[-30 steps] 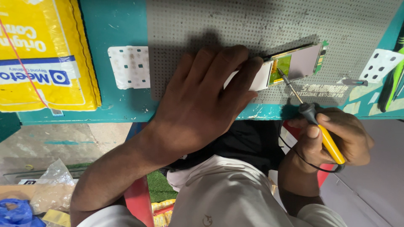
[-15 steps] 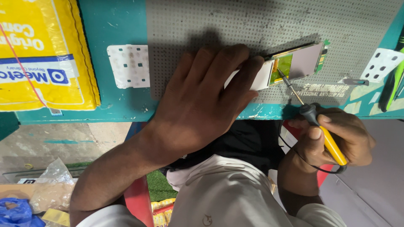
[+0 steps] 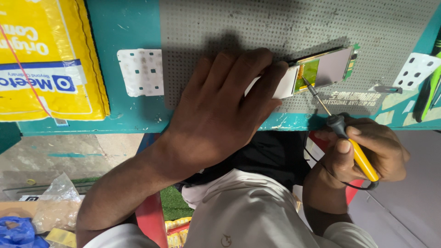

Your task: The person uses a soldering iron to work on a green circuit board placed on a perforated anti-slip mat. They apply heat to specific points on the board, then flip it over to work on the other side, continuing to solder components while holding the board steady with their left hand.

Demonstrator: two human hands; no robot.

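The person's left hand [image 3: 220, 110] lies flat, palm down and fingers spread, on a grey dotted mat [image 3: 285, 27], grasping nothing; its fingertips press on the near end of a small opened phone part [image 3: 317, 73], pinning it to the mat. That part, a flat panel with a white end, a yellow-green patch and a pale grey face, lies on the mat at about two o'clock from the left hand, tilted slightly up toward the right. The right hand [image 3: 367, 154] sits at roughly four o'clock from the panel, off the bench edge, clenched around the yellow handle of a soldering iron [image 3: 353, 147]; the thin metal tip runs up toward eleven o'clock and touches the panel at its yellow-green patch. A dark cord trails from the handle's lower end around the wrist. The mat rests on a teal bench [image 3: 128, 27]. At nine o'clock from the left hand a small white spotted pad [image 3: 140, 72] lies on the bench, and farther the same way sits a yellow sack [image 3: 46, 59] with a blue and white band. At three o'clock from the panel, near the frame edge, another white spotted piece [image 3: 415, 69] lies beside green-handled tools [image 3: 432, 89].
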